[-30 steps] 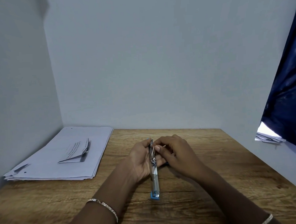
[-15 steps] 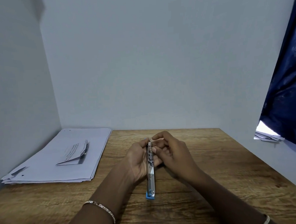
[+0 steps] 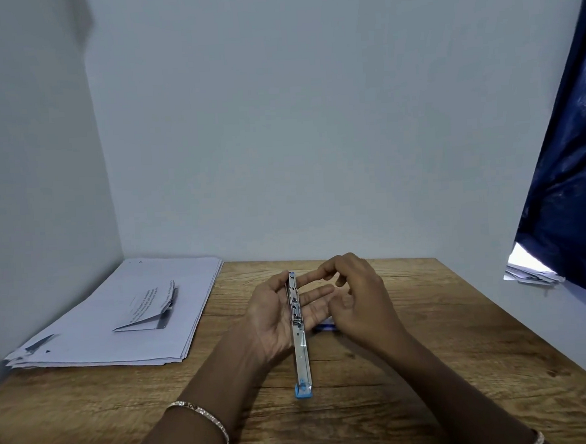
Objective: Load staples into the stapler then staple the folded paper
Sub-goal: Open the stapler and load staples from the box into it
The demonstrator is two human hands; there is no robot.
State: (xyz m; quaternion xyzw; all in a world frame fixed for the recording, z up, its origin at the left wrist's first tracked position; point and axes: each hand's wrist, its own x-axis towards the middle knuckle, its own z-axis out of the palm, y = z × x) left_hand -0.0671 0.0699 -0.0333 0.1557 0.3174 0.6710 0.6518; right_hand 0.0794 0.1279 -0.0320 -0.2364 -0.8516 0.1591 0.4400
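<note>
Since the earlier frames, right hand has lifted its fingers off the stapler; they now curl loosely, thumb and forefinger close together near the far end, apart from the metal. Whether they pinch anything I cannot tell.

Nearest: thin silver bracelet on the left wrist, above the brown wood-grain table.

Long opened metal stapler with a blue plastic end cap runs straight away from the viewer. Blue cap end rests on the table, well clear of the grip. Far half lies across the open palm of the left hand, fingers spread flat beneath it, thumb along its left edge. Hold is loose, a cradle rather than a clench.

Small blue strip shows under the right hand on the table; too hidden to identify.

Farther left: folded white paper with printed text lies on a stack of white sheets, well apart from both hands.

Far right: dark blue curtain.
</note>
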